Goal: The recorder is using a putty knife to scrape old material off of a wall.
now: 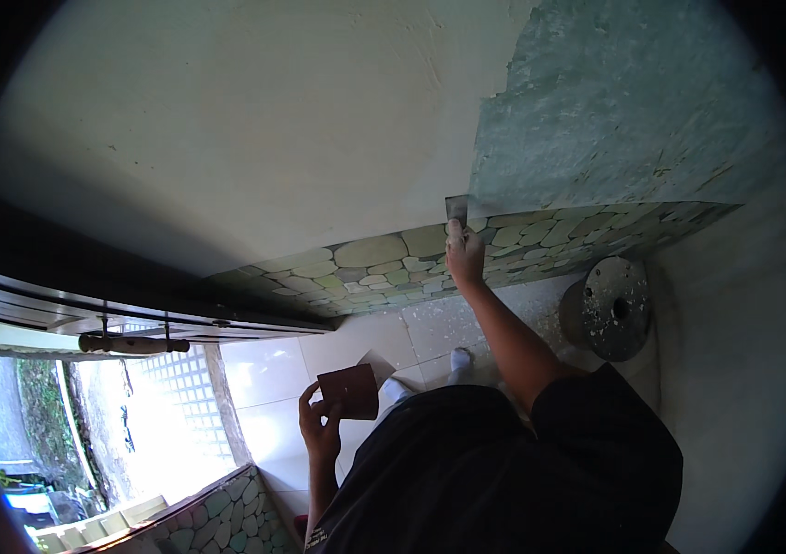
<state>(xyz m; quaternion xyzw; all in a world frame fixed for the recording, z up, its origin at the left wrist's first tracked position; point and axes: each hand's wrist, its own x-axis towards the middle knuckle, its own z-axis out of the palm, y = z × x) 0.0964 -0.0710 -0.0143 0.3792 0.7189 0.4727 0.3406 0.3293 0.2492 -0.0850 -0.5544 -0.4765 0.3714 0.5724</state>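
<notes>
The cream-and-grey wall (393, 120) meets a stone-patterned band (370, 252) above pale floor tiles (356, 337).

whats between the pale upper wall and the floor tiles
In the head view, a strip of stone-patterned facing lies between them, with the right hand, holding a flat scraper, in front of part of it.

A grey, flat-bladed metal scraper (456, 210) points up at the off-white and mottled grey-green wall (319, 138), near where those colours meet. Over there, a reddish-brown, squarish, slightly curved piece (350, 391) is held aloft, well apart from the scraper.
</notes>
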